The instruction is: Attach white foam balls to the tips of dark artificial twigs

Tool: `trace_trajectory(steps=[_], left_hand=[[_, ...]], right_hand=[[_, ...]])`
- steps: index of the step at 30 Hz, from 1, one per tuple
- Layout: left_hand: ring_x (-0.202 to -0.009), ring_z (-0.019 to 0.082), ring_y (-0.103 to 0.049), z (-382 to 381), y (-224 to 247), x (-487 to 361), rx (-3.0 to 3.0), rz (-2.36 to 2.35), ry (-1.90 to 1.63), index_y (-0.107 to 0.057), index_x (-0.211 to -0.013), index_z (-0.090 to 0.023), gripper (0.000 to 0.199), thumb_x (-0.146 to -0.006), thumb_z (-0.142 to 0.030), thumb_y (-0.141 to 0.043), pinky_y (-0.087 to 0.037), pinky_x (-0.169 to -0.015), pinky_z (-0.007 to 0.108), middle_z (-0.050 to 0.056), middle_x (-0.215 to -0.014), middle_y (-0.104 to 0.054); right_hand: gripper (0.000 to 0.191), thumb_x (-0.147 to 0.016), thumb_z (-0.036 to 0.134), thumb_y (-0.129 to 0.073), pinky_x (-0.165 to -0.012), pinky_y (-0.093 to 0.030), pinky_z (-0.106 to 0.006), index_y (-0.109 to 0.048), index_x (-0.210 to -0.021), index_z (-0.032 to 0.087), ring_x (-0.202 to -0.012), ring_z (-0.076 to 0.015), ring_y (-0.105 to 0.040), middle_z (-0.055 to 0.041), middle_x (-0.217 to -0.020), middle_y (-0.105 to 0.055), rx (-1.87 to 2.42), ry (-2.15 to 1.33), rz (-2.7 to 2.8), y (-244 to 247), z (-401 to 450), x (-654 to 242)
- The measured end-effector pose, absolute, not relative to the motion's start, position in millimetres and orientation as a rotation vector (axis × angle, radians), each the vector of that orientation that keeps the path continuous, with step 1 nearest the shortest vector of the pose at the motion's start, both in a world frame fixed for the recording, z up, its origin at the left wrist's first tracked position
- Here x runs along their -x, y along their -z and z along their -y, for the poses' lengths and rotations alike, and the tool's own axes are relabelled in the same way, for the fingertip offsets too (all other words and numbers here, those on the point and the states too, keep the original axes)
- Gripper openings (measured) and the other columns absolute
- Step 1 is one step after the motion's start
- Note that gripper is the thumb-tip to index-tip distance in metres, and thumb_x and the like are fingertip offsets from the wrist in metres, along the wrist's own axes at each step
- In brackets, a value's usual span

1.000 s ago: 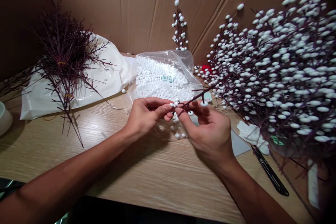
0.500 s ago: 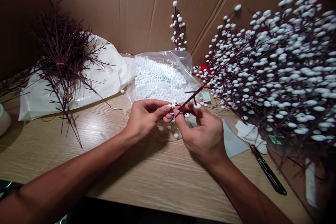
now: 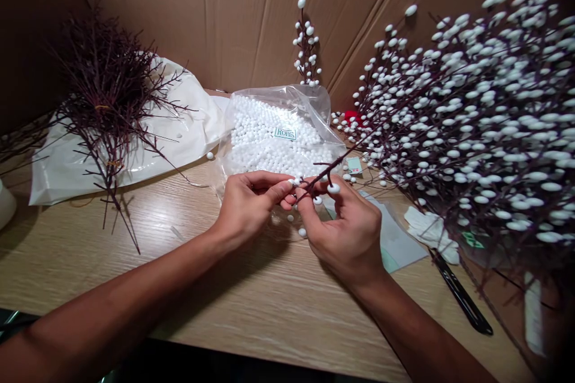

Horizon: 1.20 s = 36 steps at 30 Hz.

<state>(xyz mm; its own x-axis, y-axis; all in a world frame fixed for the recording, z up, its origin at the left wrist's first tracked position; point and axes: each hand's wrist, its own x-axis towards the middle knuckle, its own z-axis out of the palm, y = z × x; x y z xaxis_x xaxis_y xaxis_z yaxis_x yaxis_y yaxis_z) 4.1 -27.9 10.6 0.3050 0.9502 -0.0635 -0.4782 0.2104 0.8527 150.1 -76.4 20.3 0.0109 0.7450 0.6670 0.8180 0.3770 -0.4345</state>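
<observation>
My right hand [image 3: 348, 227] is closed around a dark brown artificial twig [image 3: 331, 166], pinched between thumb and fingers. White foam berries sit on some of its side shoots, one berry [image 3: 333, 188] near my right fingers. My left hand [image 3: 254, 197] is closed, thumb and forefinger pinching a small white berry [image 3: 291, 182] against a shoot near the twig's end. The fingertips of both hands almost meet and partly hide that end. Just behind my hands lies a clear plastic bag [image 3: 321, 102] full of white berries.
Bare dark twigs [image 3: 108, 90] lie bundled on a white plastic bag [image 3: 188, 114] at left. Many berry-covered branches [image 3: 471, 114] fill the right side. A black-handled tool [image 3: 462, 293] and crumpled white tissue [image 3: 431, 232] lie near them. Cardboard [image 3: 233, 12] stands behind the table.
Both hands hold nearly the same pose at the twig. The berry by my right fingers has shifted slightly down and left as the twig turned a little.
</observation>
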Motion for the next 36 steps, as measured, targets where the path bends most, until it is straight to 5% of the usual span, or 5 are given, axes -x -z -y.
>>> trace_trajectory(steps=[19, 36], left_hand=[[-0.062, 0.012, -0.066, 30.1, -11.0, -9.4, -0.840, -0.719, -1.185, -0.082, -0.081, -0.013, 0.016, -0.071, -0.023, -0.089, -0.056, -0.068, 0.027, 0.005, -0.071, -0.076], [-0.062, 0.011, -0.067, 28.4, -14.6, -7.0, -0.953, -0.722, -1.197, -0.081, -0.085, -0.011, 0.013, -0.076, -0.020, -0.084, -0.058, -0.066, 0.025, 0.006, -0.074, -0.077]], right_hand=[[0.018, -0.091, 0.013, -0.061, -0.071, -0.048, -0.033, -0.049, -0.083, 0.025, -0.075, -0.0210, -0.061, -0.0022, -0.078, -0.061, 1.374, 0.319, 1.788, -18.7, 74.4, -140.1], [0.013, -0.090, 0.013, -0.064, -0.071, -0.051, -0.031, -0.056, -0.084, 0.022, -0.074, -0.0193, -0.065, -0.0015, -0.077, -0.065, 1.359, 0.380, 1.751, -17.2, 71.8, -142.2]])
